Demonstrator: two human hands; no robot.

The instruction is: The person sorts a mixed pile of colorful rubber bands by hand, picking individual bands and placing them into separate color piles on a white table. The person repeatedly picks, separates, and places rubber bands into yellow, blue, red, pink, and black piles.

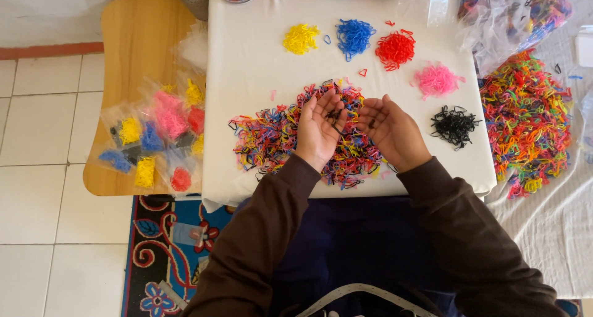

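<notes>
Sorting step, judged — left hand [320,128] cupped palm-up, a few small black elastic bands [335,114] in it, right hand [388,126] spread open beside, over the mixed multicoloured band heap [272,138] on the white-covered surface [247,63] — next move calls for reaching the black pile [454,125].
</notes>
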